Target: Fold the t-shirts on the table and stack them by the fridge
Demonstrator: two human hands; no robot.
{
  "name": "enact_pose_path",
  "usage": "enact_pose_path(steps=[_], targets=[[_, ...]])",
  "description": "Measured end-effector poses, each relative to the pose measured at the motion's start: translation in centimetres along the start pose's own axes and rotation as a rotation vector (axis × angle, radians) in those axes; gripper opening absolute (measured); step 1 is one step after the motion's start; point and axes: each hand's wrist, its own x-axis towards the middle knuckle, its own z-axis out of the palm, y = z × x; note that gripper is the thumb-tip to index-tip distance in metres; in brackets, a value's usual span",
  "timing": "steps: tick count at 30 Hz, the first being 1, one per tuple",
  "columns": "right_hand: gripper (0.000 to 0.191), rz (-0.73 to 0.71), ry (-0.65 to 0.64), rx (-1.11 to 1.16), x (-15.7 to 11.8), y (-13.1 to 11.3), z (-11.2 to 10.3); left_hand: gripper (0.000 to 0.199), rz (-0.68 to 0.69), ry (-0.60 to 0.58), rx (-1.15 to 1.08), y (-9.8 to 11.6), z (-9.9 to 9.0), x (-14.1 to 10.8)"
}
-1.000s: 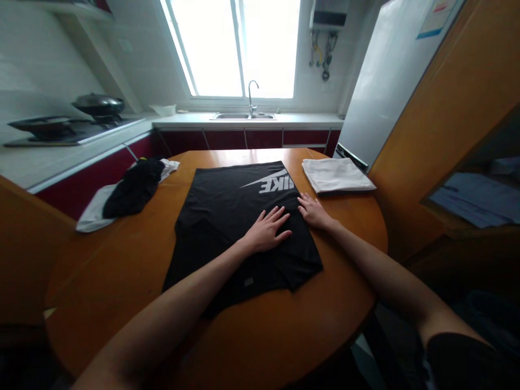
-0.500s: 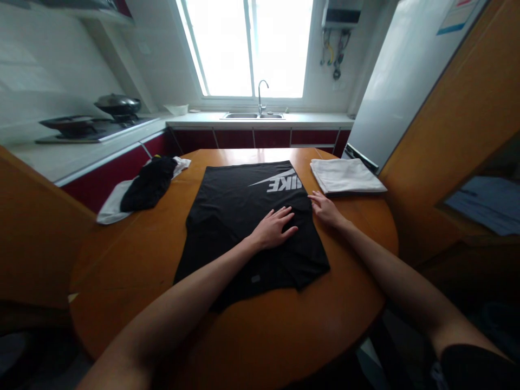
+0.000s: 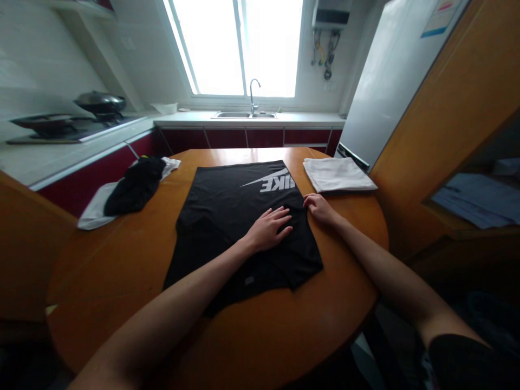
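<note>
A black T-shirt (image 3: 219,200) with white NIKE lettering lies spread on the wooden table in front of me, some folds in its lower part. Flat on the middle of its cloth rests my left hand (image 3: 270,228), fingers spread, holding nothing. At the shirt's right edge, my right hand (image 3: 319,207) has its fingers curled and closed on the border of the fabric; the fingertips are partly hidden. My left forearm covers part of the shirt's near left side.
Folded white cloth (image 3: 339,174) lies at the table's right rear. A heap of black clothing (image 3: 134,187) and white fabric (image 3: 94,208) sits at the left edge. Beyond the round table (image 3: 109,271) are a sink (image 3: 232,115), a stove (image 3: 87,130) and a fridge (image 3: 384,81).
My right hand's fingers have curled in from stretched out and closed on the shirt's right edge. My left hand stays flat on the cloth. The view has shifted slightly right.
</note>
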Motion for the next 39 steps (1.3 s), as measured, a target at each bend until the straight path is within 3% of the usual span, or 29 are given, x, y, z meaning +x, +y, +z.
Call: enact_pose_path(steps=[11,13,19,21,23,26,29,34,36,39], targets=[[0.033,0.054,0.076,-0.005,0.0,-1.2,-0.6,0.050,-0.029,-0.047,0.009,-0.4,0.3,0.0],[0.043,0.020,0.000,-0.020,-0.2,-2.1,-0.4,0.050,-0.036,-0.062,0.012,-0.5,0.4,0.0],[0.062,0.000,-0.453,-0.181,-1.1,-4.5,0.4,0.049,-0.049,-0.040,0.001,-0.4,0.5,0.1],[0.064,0.015,-0.479,-0.188,-1.2,-4.7,0.3,0.047,-0.082,-0.007,-0.015,-0.3,0.2,0.3],[0.064,0.025,-0.428,-0.171,-1.0,-4.7,0.0,0.046,-0.131,0.035,-0.038,0.1,-0.4,0.4],[0.062,0.033,-0.280,-0.157,-0.7,-4.7,-0.7,0.047,-0.186,0.079,-0.084,0.8,-2.9,0.4],[0.059,0.014,-0.162,-0.160,-0.7,-5.3,-1.1,0.049,-0.208,0.099,-0.134,1.3,-7.3,-0.2],[0.056,-0.077,-0.143,-0.124,-1.5,-6.8,-0.4,0.051,-0.312,0.195,-0.175,-0.9,-14.4,-3.7],[0.055,-0.112,-0.152,-0.113,-1.8,-7.1,0.1,0.051,-0.374,0.223,-0.167,-2.7,-15.9,-6.0],[0.054,-0.148,-0.153,-0.111,-2.0,-6.9,0.7,0.049,-0.466,0.235,-0.164,-5.0,-16.1,-9.8]])
